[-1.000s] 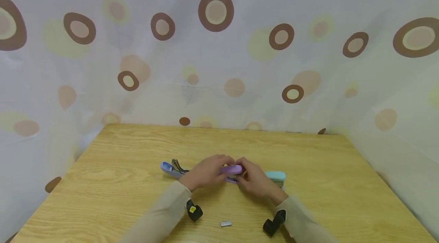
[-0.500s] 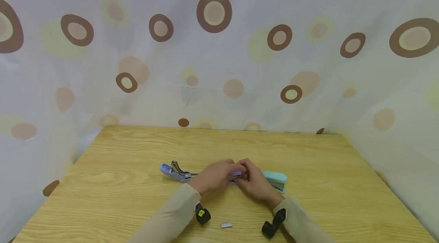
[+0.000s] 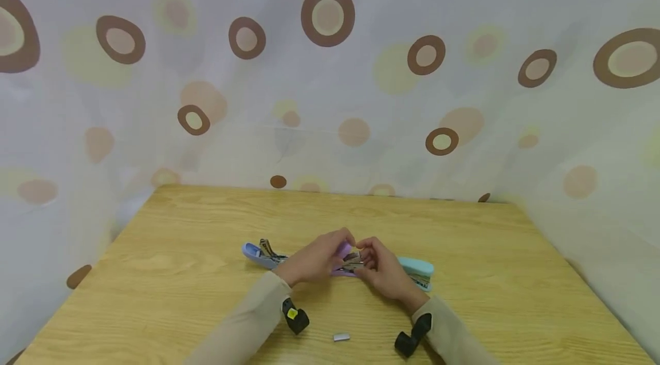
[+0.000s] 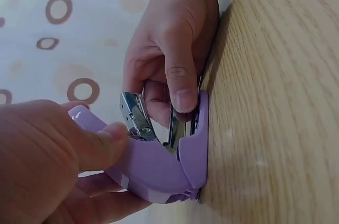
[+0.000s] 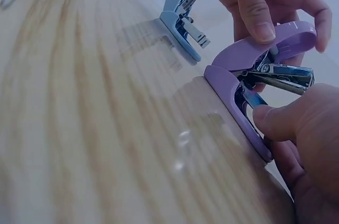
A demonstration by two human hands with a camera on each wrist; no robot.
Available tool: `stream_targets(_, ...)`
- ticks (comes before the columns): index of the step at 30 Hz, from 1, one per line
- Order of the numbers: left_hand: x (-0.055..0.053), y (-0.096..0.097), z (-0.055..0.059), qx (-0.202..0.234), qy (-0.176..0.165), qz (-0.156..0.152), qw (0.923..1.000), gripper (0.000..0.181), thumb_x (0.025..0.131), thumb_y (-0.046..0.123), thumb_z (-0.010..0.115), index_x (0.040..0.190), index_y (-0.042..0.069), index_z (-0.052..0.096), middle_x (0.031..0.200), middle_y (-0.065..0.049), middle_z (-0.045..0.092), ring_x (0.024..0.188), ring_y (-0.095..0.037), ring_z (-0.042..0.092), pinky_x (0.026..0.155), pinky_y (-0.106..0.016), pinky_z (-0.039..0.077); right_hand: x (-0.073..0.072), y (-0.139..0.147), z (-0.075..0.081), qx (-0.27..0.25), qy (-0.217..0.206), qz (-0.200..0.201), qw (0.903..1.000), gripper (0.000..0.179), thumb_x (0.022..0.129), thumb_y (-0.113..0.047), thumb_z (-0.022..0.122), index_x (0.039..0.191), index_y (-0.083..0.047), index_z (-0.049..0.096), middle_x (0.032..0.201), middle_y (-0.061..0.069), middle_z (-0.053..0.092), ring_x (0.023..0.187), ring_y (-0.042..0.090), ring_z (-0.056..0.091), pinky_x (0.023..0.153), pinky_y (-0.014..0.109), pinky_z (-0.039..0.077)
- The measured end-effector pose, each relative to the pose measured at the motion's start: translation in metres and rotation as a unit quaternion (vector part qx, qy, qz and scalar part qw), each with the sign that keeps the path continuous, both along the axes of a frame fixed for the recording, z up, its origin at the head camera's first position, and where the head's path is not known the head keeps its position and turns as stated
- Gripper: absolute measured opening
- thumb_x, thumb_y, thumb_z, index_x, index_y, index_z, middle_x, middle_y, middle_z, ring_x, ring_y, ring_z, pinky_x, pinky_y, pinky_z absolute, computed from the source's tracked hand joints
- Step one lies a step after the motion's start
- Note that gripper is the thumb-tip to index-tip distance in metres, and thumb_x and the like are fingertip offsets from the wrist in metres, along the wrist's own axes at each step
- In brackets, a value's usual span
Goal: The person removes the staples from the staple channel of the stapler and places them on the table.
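Observation:
A purple stapler (image 4: 153,166) stands on the wooden table between both hands, swung wide apart at its hinge. My left hand (image 3: 315,257) grips its raised top cover (image 5: 238,54), thumb on one side and fingers on the other. My right hand (image 3: 384,273) pinches the lower part, its thumb (image 4: 184,89) on the metal strip above the purple base (image 5: 233,94). Between cover and base the metal magazine (image 5: 286,77) sticks out. In the head view, the hands partly hide the stapler.
To the left lies a light blue stapler (image 3: 260,256), also opened up. A teal stapler (image 3: 416,266) lies beside the right hand. Near the front of the table (image 3: 170,307) is a small silvery strip (image 3: 341,337). A patterned curtain (image 3: 330,78) hangs behind.
The left hand has shifted up and left, lifting the purple cover, and the metal inside now shows. A gap has opened between the two hands; the right hand stays near its place.

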State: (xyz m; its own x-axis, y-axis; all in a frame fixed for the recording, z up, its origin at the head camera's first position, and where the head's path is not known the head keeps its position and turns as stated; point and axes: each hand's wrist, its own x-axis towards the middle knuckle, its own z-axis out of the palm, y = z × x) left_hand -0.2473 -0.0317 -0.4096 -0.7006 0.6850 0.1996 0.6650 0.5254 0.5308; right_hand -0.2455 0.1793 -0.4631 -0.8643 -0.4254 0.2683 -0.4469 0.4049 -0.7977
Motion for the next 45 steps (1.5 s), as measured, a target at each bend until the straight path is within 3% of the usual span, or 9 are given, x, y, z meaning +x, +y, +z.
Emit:
stream_targets(4,-0.001,-0.005,0.001,0.011,-0.016,-0.004,0.9998,0.028,0.092,-0.002,0.057,0.115,0.008,0.045,0.111,-0.010,0.060,0.095,-0.017,0.057,0.082,-0.027,0.049,0.000,-0.001,-0.004,-0.009,0.012,0.010,0.9998,0.042,0.084,0.001,0.070,0.120,0.000,0.049,0.093,0.010,0.058,0.077,0.006,0.055,0.070,0.023,0.050)
stream_targets(9,-0.002,-0.016,0.004,0.022,-0.049,0.028,0.9982,0.027,0.084,-0.001,0.063,0.104,0.010,0.048,0.091,-0.003,0.060,0.072,-0.008,0.050,0.064,-0.020,0.043,0.005,-0.005,-0.001,0.000,0.018,0.013,0.9998,0.039,0.086,0.002,0.068,0.120,0.002,0.048,0.095,0.012,0.062,0.078,0.008,0.058,0.071,0.024,0.051)
stream_targets(13,-0.005,-0.021,0.005,0.022,-0.053,0.036,0.9977,0.031,0.082,0.001,0.068,0.105,0.010,0.049,0.092,-0.001,0.062,0.070,-0.008,0.051,0.061,-0.020,0.044,0.002,-0.003,-0.004,0.008,0.019,0.012,0.9997,0.039,0.086,0.000,0.068,0.120,0.002,0.048,0.095,0.010,0.062,0.079,0.007,0.058,0.072,0.024,0.051)
stream_targets(18,-0.007,-0.018,0.010,-0.016,-0.021,0.015,0.9995,0.046,0.081,0.000,0.067,0.123,0.011,0.052,0.101,-0.004,0.065,0.077,-0.009,0.057,0.069,-0.023,0.048,-0.001,-0.001,-0.003,0.013,0.027,0.012,0.9995,0.038,0.086,0.001,0.067,0.120,0.001,0.049,0.095,0.009,0.062,0.080,0.008,0.058,0.072,0.024,0.051)
stream_targets(23,-0.004,-0.018,0.019,-0.089,0.041,0.012,0.9951,0.050,0.083,0.004,0.070,0.129,0.019,0.059,0.092,-0.002,0.058,0.077,-0.012,0.049,0.069,-0.025,0.042,-0.001,-0.001,0.001,0.017,0.037,0.011,0.9991,0.035,0.087,-0.001,0.067,0.118,-0.001,0.051,0.094,0.009,0.061,0.079,0.009,0.057,0.071,0.024,0.051)
stream_targets(30,0.001,-0.018,0.020,-0.146,0.085,0.066,0.9834,0.023,0.077,0.020,0.082,0.098,0.016,0.072,0.087,0.002,0.060,0.077,-0.011,0.052,0.073,-0.027,0.047,0.001,-0.001,-0.001,0.016,0.048,0.009,0.9987,0.033,0.086,-0.003,0.069,0.116,-0.002,0.054,0.091,0.007,0.060,0.075,0.008,0.055,0.067,0.024,0.050)
stream_targets(35,0.002,-0.010,0.018,-0.191,0.128,0.066,0.9709,0.032,0.076,0.012,0.082,0.105,0.018,0.070,0.092,0.000,0.063,0.080,-0.012,0.058,0.076,-0.028,0.051,0.005,-0.002,0.000,0.029,0.041,0.001,0.9988,0.032,0.087,-0.002,0.069,0.116,-0.002,0.054,0.091,0.006,0.060,0.075,0.007,0.055,0.067,0.023,0.049)
stream_targets(40,-0.003,-0.008,0.012,-0.171,0.089,0.045,0.9802,0.034,0.076,0.000,0.076,0.104,0.020,0.071,0.092,0.001,0.064,0.082,-0.011,0.059,0.075,-0.026,0.050,0.014,-0.008,0.016,0.040,0.044,-0.002,0.9982,0.029,0.085,0.005,0.067,0.112,0.004,0.055,0.090,0.011,0.060,0.074,0.012,0.055,0.067,0.024,0.049)
stream_targets(45,-0.012,-0.009,0.008,-0.141,0.060,0.017,0.9881,0.025,0.076,0.006,0.075,0.097,0.019,0.076,0.092,0.006,0.071,0.078,-0.005,0.058,0.072,-0.022,0.049,0.024,-0.013,0.035,0.047,0.038,-0.002,0.9982,0.025,0.085,0.007,0.065,0.108,0.007,0.056,0.091,0.015,0.061,0.075,0.015,0.056,0.068,0.023,0.049)
